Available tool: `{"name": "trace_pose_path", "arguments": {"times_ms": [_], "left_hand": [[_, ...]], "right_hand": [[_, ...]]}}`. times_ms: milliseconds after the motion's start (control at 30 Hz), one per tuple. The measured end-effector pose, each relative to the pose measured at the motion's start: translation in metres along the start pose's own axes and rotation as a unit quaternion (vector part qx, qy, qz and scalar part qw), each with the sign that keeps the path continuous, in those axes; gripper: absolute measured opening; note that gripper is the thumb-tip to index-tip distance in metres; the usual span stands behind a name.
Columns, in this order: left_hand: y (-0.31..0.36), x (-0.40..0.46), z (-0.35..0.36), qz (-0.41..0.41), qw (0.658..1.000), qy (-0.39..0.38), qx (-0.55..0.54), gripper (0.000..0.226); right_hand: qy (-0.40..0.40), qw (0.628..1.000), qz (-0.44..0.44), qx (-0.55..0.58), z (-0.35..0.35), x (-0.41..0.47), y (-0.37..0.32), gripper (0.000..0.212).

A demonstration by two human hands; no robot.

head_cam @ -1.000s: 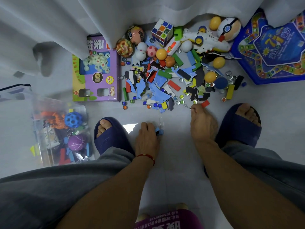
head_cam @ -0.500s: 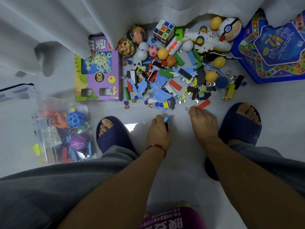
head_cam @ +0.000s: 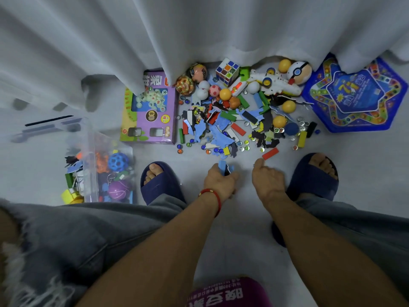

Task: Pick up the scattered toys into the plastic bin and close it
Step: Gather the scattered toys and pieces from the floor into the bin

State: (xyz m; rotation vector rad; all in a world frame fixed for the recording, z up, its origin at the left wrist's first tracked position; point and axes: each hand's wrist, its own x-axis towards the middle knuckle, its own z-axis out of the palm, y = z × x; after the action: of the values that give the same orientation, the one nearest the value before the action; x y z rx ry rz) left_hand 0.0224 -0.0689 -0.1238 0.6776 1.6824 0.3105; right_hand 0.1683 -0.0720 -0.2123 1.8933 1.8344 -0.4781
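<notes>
The gathering step is in hand. A few flat foam pieces (head_cam: 224, 168), blue and dark, are held in the curled fingers of the left hand (head_cam: 219, 181) just above the floor (head_cam: 365, 169), at the near edge of the toy pile (head_cam: 239, 120). The right hand (head_cam: 269, 181) is lowered beside it with its fingers bent toward the floor near a red block (head_cam: 270, 153); whether anything small is pinched in it cannot be told.

The plastic bin (head_cam: 93, 160) stands open on the floor to the left, well apart from the pile, and is already partly filled with a blue holed ball, a purple ball and other bits. What seems to be its lid (head_cam: 51, 127) lies just behind it.

Most of the task appears to be left: balls, marbles, blocks, a puzzle cube (head_cam: 228, 70), a purple game box (head_cam: 150, 109) and a blue star board (head_cam: 356, 96) are still scattered beneath the curtain (head_cam: 199, 29).

Next, more pieces are probably to be scooped from the pile, and the handful is then to be carried left across the slipper (head_cam: 161, 182) and released over the bin. Thin foam and rolling marbles are likely to call for a careful pinch.
</notes>
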Motion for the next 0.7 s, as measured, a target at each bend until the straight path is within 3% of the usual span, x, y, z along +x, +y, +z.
{"name": "trace_pose_path", "arguments": {"times_ms": [267,400,467,500,533,567,600,667,700], "left_hand": [[0.003,-0.02,-0.028,-0.001,1.0,0.015,0.015,0.008],[0.008,-0.024,-0.037,-0.01,1.0,0.021,0.019,0.008],[0.018,-0.028,-0.039,-0.008,1.0,0.02,-0.004,0.003],[0.026,-0.031,-0.042,-0.008,1.0,0.022,-0.02,0.003],[0.036,-0.037,-0.045,-0.008,0.999,0.026,-0.04,0.004],[0.05,-0.043,-0.05,-0.008,0.997,0.03,-0.068,0.004],[0.067,-0.052,-0.058,-0.004,0.994,0.031,-0.104,0.004],[0.105,-0.077,-0.079,0.016,0.983,0.028,-0.182,0.006],[0.125,-0.095,-0.094,0.038,0.975,0.024,-0.217,0.006]], "right_hand": [[0.007,0.998,0.049,0.041,0.003,-0.001,-0.011,0.057],[-0.028,0.999,0.026,0.031,0.013,0.009,-0.011,0.071],[-0.053,0.989,0.038,0.133,0.013,0.016,-0.009,0.054],[-0.062,0.968,0.05,0.238,0.008,0.016,-0.011,0.039],[-0.072,0.926,0.061,0.364,0.001,0.014,-0.014,0.026],[-0.094,0.854,0.074,0.507,-0.009,0.008,-0.018,0.022],[-0.129,0.756,0.083,0.637,-0.024,0.003,-0.024,0.025],[-0.217,0.581,0.059,0.782,-0.061,-0.008,-0.035,0.027],[-0.254,0.538,0.023,0.803,-0.08,-0.01,-0.042,0.026]]}}
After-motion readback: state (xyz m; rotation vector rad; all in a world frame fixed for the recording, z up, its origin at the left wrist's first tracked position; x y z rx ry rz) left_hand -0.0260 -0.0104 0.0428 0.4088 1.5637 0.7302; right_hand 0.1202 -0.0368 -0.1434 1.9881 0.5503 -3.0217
